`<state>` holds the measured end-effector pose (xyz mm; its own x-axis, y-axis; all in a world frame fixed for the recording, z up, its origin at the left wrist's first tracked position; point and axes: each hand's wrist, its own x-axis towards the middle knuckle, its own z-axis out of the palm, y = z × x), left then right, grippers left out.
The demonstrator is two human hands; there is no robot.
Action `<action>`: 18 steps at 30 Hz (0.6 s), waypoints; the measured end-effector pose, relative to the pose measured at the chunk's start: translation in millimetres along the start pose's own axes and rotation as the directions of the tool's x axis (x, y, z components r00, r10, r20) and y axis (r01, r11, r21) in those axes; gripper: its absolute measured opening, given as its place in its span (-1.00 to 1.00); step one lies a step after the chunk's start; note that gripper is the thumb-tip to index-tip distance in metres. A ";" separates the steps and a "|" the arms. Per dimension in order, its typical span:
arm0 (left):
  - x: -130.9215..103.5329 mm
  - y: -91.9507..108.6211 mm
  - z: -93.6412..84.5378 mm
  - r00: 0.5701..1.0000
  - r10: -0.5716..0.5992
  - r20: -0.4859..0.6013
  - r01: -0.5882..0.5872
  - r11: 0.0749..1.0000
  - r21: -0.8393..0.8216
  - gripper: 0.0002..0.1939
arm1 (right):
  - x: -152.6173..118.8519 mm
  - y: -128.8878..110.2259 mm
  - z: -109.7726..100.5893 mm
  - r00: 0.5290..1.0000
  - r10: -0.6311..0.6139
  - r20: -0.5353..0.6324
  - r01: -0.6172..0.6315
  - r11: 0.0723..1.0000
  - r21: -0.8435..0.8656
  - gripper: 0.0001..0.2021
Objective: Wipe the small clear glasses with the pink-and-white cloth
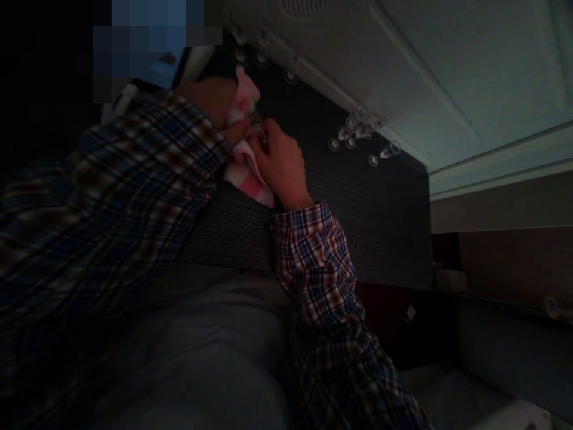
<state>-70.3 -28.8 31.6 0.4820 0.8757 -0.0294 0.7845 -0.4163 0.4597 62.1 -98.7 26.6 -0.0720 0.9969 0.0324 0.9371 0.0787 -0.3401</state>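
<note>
A pink and white cloth [250, 182] is bunched between my two hands over the dark table. My left hand [209, 100] is closed on it, most of its fingers hidden by folds and the dim light. My right hand [284, 161] is curled around a small clear glass [257, 122], which lies against the cloth. Only part of that glass shows between the fingers. Part of the cloth hangs below my right hand.
On the dark wood-grain table [380, 227], several small stemmed glasses [353, 128] stand grouped at the far side. One stemmed glass [388, 150] is apart at the right; more glasses [262, 57] are further left. A pale ribbed panel [447, 71] borders the table.
</note>
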 end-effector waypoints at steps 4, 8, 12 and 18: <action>-8.6 5.5 3.5 0.992 0.003 -0.128 0.017 0.987 0.160 -0.60 | -0.8 -0.7 0.1 1.000 0.014 -0.023 -0.013 1.000 0.015 -0.65; -8.6 0.3 7.9 0.980 0.070 -0.185 -0.038 0.984 0.174 -0.64 | -1.6 -0.6 1.0 1.000 0.029 -0.007 -0.028 0.999 0.046 -0.63; -5.0 -7.5 10.5 0.969 0.118 -0.217 -0.080 0.981 0.177 -0.65 | -1.9 -0.6 2.3 0.998 0.024 -0.059 -0.020 0.998 0.062 -0.63; -5.9 -8.3 11.1 0.964 0.096 -0.246 -0.076 0.993 0.092 -0.69 | -2.8 -4.2 -1.0 0.991 0.034 -0.127 -0.025 0.997 0.070 -0.62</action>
<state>-75.3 -33.2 18.1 0.4443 0.8646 0.2345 0.7781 -0.5022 0.3772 58.7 -101.8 28.8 0.0041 0.9901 0.1401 0.9124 0.0536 -0.4058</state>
